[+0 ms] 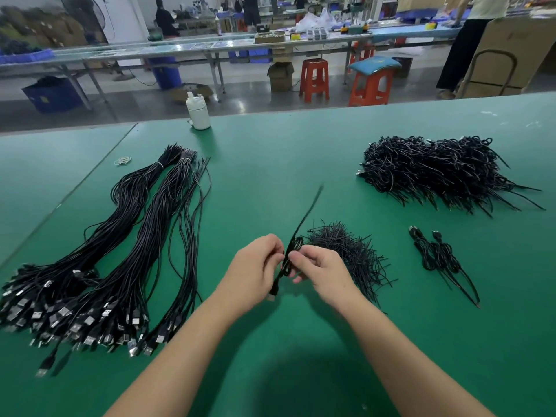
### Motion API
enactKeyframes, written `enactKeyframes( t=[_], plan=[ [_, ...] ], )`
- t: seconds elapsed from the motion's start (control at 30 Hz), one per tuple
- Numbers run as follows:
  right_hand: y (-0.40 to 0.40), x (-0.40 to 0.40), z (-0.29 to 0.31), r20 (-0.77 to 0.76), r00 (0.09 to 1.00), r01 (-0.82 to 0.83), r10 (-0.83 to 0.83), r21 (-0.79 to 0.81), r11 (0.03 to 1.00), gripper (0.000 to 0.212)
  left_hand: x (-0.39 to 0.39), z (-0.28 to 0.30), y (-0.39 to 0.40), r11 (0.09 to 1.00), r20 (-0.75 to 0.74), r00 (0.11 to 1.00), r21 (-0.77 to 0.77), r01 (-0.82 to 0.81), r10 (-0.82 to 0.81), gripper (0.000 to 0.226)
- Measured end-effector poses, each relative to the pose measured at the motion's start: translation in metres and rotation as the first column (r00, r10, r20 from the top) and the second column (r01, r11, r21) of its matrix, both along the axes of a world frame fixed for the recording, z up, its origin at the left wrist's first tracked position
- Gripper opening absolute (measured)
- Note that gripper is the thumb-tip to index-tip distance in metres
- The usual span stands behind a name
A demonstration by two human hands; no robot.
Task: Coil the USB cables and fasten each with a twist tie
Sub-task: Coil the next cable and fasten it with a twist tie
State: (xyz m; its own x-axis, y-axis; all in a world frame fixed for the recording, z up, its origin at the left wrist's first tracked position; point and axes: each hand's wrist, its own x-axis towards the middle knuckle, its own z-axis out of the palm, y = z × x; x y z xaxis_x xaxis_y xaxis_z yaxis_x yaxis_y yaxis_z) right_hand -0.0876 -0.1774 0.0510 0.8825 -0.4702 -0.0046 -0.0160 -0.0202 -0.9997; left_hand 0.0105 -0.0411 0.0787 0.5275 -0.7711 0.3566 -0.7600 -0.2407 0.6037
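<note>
Cable sat coiled above the bench, pinched between left hand and right hand, tail blurred. Best kept loops tight and twisted the tie snug at mid-coil.

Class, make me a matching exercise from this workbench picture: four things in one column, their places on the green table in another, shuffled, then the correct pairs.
Things
1. uncoiled USB cables
2. big heap of tied cables
3. pile of twist ties
4. white bottle

Places
A. far edge of the table
B. just right of the right hand
C. left side, plugs toward the person
D. far right

Pairs: 1-C, 2-D, 3-B, 4-A
</note>
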Motion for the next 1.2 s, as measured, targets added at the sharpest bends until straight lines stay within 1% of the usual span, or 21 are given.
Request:
enactKeyframes(
  t=[0.1, 0.17, 0.2, 0.27, 0.33, 0.43, 0.57, 0.63, 0.7, 0.77, 0.8, 0.87, 0.93, 1.1, 1.17, 1.2],
  plan=[
    [0.003, 0.0, 0.0, -0.018, 1.0, -0.02, 0.022, 0.103, 0.995, 0.028, 0.0, 0.0, -0.001, 0.997, 0.157, 0.986, 0.059, 0.045, -0.053, 0.007],
    [0.004, 0.0, 0.001, -0.062, 0.997, -0.042, 0.056, 0.21, 0.977, 0.03, 0.0, -0.003, 0.0, 0.994, 0.24, 0.969, 0.105, 0.041, -0.065, 0.009],
    [0.004, -0.001, 0.002, -0.077, 0.994, -0.054, 0.075, 0.252, 0.966, 0.031, 0.0, -0.005, 0.001, 0.992, 0.267, 0.961, 0.12, 0.043, -0.074, 0.01],
    [0.004, -0.001, 0.002, -0.095, 0.992, -0.054, 0.082, 0.273, 0.96, 0.031, -0.001, -0.008, 0.001, 0.99, 0.271, 0.959, 0.131, 0.048, -0.082, 0.009],
    [0.004, 0.0, 0.002, -0.108, 0.993, -0.027, 0.055, 0.241, 0.97, 0.03, 0.0, -0.012, 0.0, 0.994, 0.217, 0.975, 0.111, 0.024, -0.048, 0.005],
    [0.006, 0.001, 0.002, -0.118, 0.993, 0.005, 0.017, 0.178, 0.984, 0.031, 0.001, -0.017, -0.002, 0.996, 0.076, 0.996, 0.077, -0.041, 0.035, 0.005],
    [0.007, 0.0, 0.002, -0.126, 0.992, -0.008, 0.027, 0.152, 0.988, 0.029, 0.002, -0.018, -0.002, 0.994, -0.063, 0.995, 0.085, -0.071, 0.077, 0.006],
    [0.007, 0.0, 0.001, -0.13, 0.991, -0.017, 0.035, 0.138, 0.99, 0.029, 0.003, -0.017, -0.001, 0.994, -0.072, 0.994, 0.083, -0.076, 0.082, 0.007],
    [0.006, 0.0, 0.001, -0.127, 0.991, -0.02, 0.036, 0.13, 0.991, 0.027, 0.002, -0.016, 0.0, 0.995, -0.031, 0.997, 0.078, -0.07, 0.072, 0.007],
    [0.007, 0.001, 0.0, -0.099, 0.995, 0.013, 0.003, 0.161, 0.987, 0.02, 0.001, -0.015, 0.001, 0.996, 0.019, 0.998, 0.072, -0.062, 0.06, 0.007],
    [0.007, 0.001, 0.0, -0.085, 0.996, 0.043, -0.029, 0.169, 0.985, 0.02, 0.0, -0.015, 0.001, 0.996, 0.032, 0.998, 0.068, -0.058, 0.056, 0.007],
    [0.007, 0.002, 0.0, -0.048, 0.997, 0.065, -0.059, 0.125, 0.99, 0.017, -0.001, -0.014, 0.001, 0.997, 0.029, 0.998, 0.058, -0.051, 0.049, 0.008],
    [0.006, 0.001, 0.0, -0.018, 0.999, 0.038, -0.036, 0.078, 0.996, 0.015, -0.003, -0.012, 0.0, 0.997, -0.002, 0.999, 0.047, -0.054, 0.054, 0.009],
    [0.004, -0.003, -0.002, 0.029, 0.998, -0.054, 0.051, 0.102, 0.993, 0.028, 0.002, -0.01, -0.001, 0.989, -0.201, 0.969, 0.052, -0.136, 0.143, 0.017],
    [0.003, -0.004, -0.004, 0.06, 0.996, -0.073, 0.065, 0.144, 0.987, 0.031, 0.004, -0.008, -0.002, 0.99, -0.286, 0.948, 0.038, -0.136, 0.141, 0.02],
    [0.002, -0.004, -0.004, 0.06, 0.997, -0.057, 0.049, 0.137, 0.989, 0.029, 0.004, -0.007, -0.002, 0.992, -0.318, 0.939, 0.029, -0.126, 0.129, 0.02]
  ],
)
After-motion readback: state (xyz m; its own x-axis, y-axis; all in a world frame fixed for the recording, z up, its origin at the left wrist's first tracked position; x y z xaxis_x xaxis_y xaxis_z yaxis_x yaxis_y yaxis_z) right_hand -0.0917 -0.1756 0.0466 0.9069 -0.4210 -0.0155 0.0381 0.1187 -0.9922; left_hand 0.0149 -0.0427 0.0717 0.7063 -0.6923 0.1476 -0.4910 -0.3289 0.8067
